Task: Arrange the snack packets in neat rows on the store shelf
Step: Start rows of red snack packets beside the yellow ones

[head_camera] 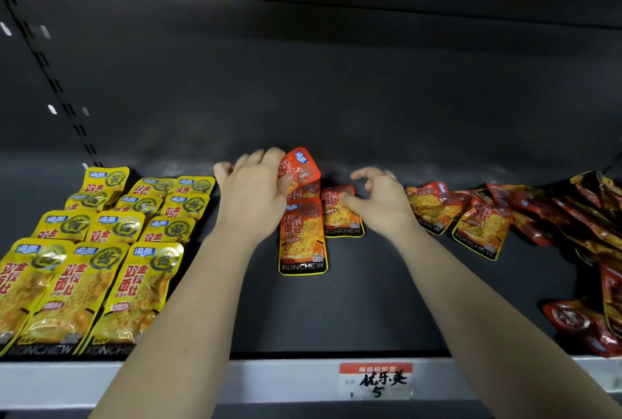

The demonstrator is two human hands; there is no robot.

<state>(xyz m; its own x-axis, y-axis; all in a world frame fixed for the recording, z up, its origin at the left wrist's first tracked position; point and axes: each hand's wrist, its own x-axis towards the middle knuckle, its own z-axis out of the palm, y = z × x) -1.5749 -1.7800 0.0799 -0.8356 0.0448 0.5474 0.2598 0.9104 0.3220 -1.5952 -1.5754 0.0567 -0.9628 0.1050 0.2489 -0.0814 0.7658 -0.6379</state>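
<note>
- Your left hand (255,193) pinches a shiny orange snack packet (300,168) near the middle of the frame, tilted up off the dark shelf (387,284).
- Your right hand (377,203) has loose, open fingers (361,173) over another orange packet (341,216).
- Yellow packets (87,270) lie in rows at lower left.

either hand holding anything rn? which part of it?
Left hand grips a tilted orange foil snack packet by its lower-left edge, thumb on its face. Right hand holds nothing; its fingers curl over another flat orange packet.

Bare forearms, no sleeves
</note>
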